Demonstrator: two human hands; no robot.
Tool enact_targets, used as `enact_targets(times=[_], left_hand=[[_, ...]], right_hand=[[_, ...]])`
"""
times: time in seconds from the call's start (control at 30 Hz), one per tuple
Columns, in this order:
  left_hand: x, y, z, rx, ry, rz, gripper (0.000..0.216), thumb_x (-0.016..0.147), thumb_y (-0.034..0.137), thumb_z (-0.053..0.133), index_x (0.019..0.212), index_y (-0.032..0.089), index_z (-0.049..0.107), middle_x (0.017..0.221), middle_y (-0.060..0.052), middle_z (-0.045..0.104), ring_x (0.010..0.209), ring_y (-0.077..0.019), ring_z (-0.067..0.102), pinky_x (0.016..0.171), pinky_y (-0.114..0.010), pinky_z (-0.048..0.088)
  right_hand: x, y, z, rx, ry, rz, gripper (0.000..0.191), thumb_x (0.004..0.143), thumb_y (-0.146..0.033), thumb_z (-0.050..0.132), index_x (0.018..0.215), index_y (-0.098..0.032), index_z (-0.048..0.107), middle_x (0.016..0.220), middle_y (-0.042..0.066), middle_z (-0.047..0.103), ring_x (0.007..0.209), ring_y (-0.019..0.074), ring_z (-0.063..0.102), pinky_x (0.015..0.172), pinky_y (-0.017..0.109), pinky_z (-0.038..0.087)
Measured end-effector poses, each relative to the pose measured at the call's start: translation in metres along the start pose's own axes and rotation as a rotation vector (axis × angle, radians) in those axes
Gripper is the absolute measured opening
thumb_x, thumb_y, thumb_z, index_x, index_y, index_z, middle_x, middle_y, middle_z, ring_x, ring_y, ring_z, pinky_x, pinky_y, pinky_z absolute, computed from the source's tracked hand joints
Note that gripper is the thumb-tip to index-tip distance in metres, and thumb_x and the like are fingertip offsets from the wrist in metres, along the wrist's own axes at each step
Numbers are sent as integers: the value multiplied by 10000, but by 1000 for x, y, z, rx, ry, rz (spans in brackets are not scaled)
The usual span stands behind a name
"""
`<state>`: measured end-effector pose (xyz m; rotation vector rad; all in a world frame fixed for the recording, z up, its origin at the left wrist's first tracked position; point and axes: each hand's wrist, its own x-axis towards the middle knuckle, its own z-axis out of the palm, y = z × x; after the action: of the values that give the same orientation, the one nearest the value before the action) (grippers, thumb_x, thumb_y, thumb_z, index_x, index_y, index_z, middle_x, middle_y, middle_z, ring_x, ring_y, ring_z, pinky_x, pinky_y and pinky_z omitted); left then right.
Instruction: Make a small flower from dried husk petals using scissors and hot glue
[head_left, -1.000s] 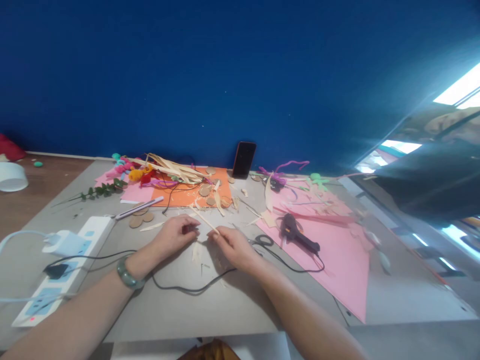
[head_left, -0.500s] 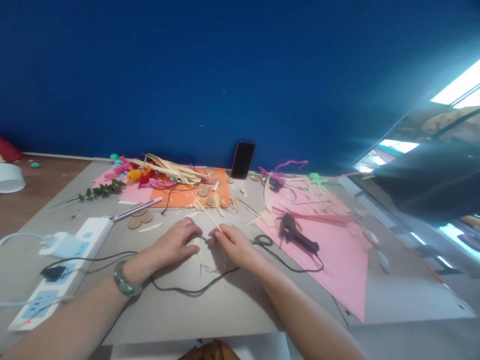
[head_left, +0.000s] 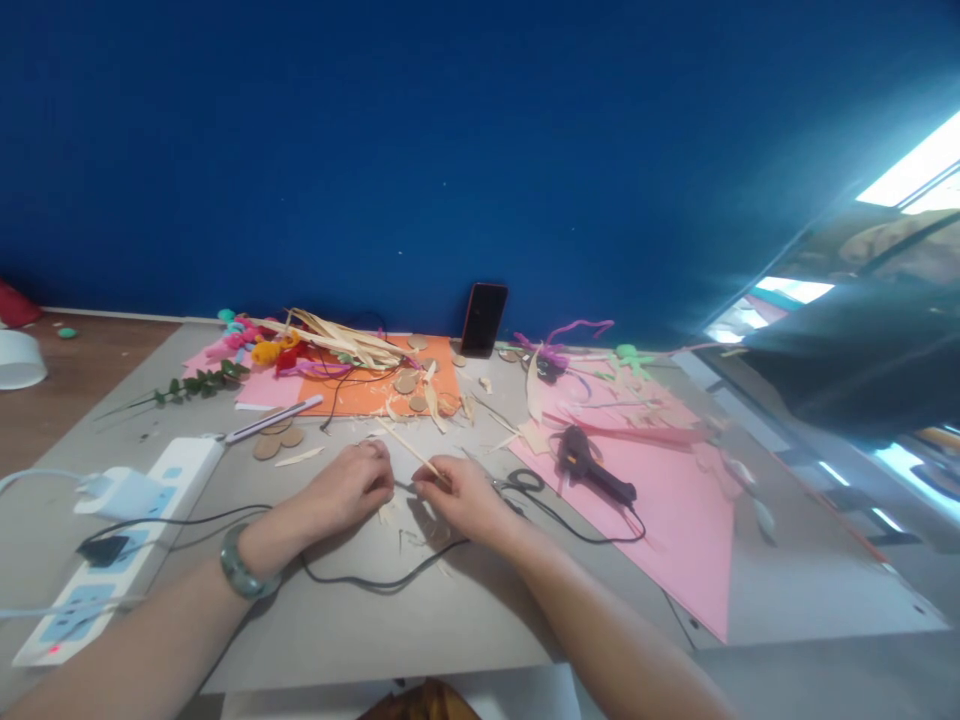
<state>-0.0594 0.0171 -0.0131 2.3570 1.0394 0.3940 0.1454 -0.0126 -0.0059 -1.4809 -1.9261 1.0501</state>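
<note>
Right hand: thumb and fingers of the right hand point(head_left: 466, 500) are closed on the near end of a thin pale stick point(head_left: 409, 446); its far end tips up and leftward, free.
Left hand: the left hand point(head_left: 349, 490) has thumb and fingertips drawn together, just left of the right fingers and apart from the stick – I cannot tell whether anything is pinched between them.
Pale stick: between and beyond the two hands, pointing at the near edge of the orange sheet point(head_left: 341, 398). Held by one end, it could swing or slip if that pinch loosens; being so slender, it would probably snap if bent hard.
Black cord: the black cord point(head_left: 375, 583) runs from the power strip point(head_left: 180, 475) at left, passes by the left wrist and loops on the near side of both hands. A forearm drawn back could snag it and tug the plug.
Hot glue gun: the hot glue gun point(head_left: 598, 470) lies on the pink sheet point(head_left: 675, 550), right of the right hand. The strip's red light suggests power, so the nozzle may be hot – a careless reach rightward could burn fingers or mark the paper.
Shavings: pale scraps point(head_left: 300, 456) litter the grey table point(head_left: 360, 640); a small piece dropped among them would be easy to lose.
Smartphone: the smartphone point(head_left: 484, 320) leans at the far wall point(head_left: 450, 200); a bump to the table might topple it.
</note>
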Motion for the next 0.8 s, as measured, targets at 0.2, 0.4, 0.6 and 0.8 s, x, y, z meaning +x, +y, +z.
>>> enact_targets(times=[0.2, 0.4, 0.6, 0.8], left_hand=[[-3, 3, -1, 50, -5, -45, 92, 809, 201, 538, 850, 177, 617, 884, -64, 627, 815, -203, 563, 777, -326, 418], [-3, 11, -4, 41, -71, -78, 130, 791, 189, 505, 703, 189, 601, 735, -36, 613, 700, -180, 552, 675, -289, 400], [-1, 11, 2, -128, -58, -117, 133, 791, 270, 532, 715, 187, 602, 721, -17, 612, 710, -168, 548, 644, -259, 399], [0, 4, 10, -346, -57, -202, 123, 769, 274, 556, 779, 164, 610, 669, 4, 594, 600, -134, 511, 539, -230, 373]], right_hand=[[1, 3, 3, -70, -45, -30, 80, 758, -162, 581, 781, -153, 657, 706, 11, 612, 653, 135, 521, 601, 238, 369], [2, 6, 7, -127, -58, -56, 90, 723, -110, 581, 762, -153, 649, 726, 16, 608, 684, 140, 525, 623, 243, 355], [1, 6, 7, -108, -77, -47, 90, 730, -156, 625, 810, -155, 666, 754, 13, 593, 703, 135, 527, 645, 234, 369], [3, 9, 6, -46, -68, -73, 69, 774, -160, 586, 732, -157, 642, 714, 4, 599, 705, 129, 531, 649, 227, 370]])
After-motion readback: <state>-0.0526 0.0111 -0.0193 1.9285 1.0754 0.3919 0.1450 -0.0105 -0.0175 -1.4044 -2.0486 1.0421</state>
